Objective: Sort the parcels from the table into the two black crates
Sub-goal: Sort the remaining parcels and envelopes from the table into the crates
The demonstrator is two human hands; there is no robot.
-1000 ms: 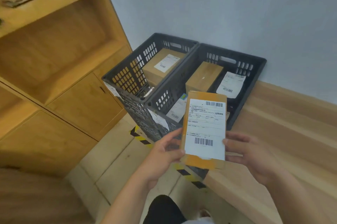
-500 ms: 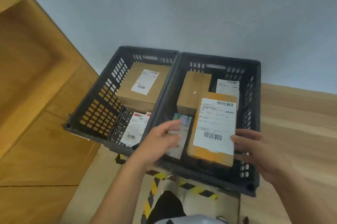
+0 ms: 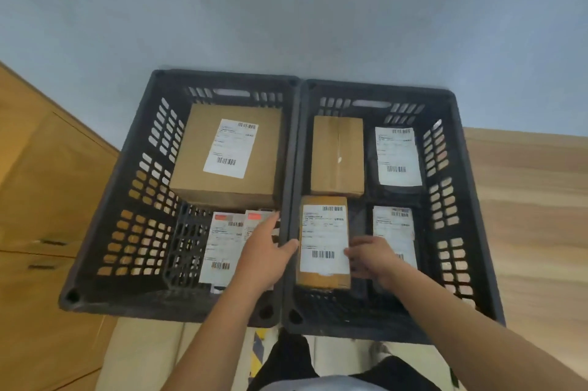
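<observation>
Two black crates stand side by side, the left crate (image 3: pixel 105 231) and the right crate (image 3: pixel 471 231). An orange-brown parcel (image 3: pixel 323 241) with a white label lies in the near-left part of the right crate. My right hand (image 3: pixel 370 258) is inside that crate, its curled fingers holding the parcel's right edge. My left hand (image 3: pixel 267 250) hovers over the rims where the crates meet, fingers straight, thumb pointing at the parcel's left edge.
The left crate holds a large brown box (image 3: pixel 229 155) and flat white-labelled parcels (image 3: pixel 222 247). The right crate also holds a taped brown box (image 3: pixel 337 155) and two dark labelled bags (image 3: pixel 397 156) (image 3: pixel 394 231). A wooden cabinet (image 3: pixel 47 199) is left, a wooden table (image 3: pixel 525 199) right.
The parcel went from held up in both hands down into the right crate. My left hand let go of it and moved over the crate rims. The view swung over the crates.
</observation>
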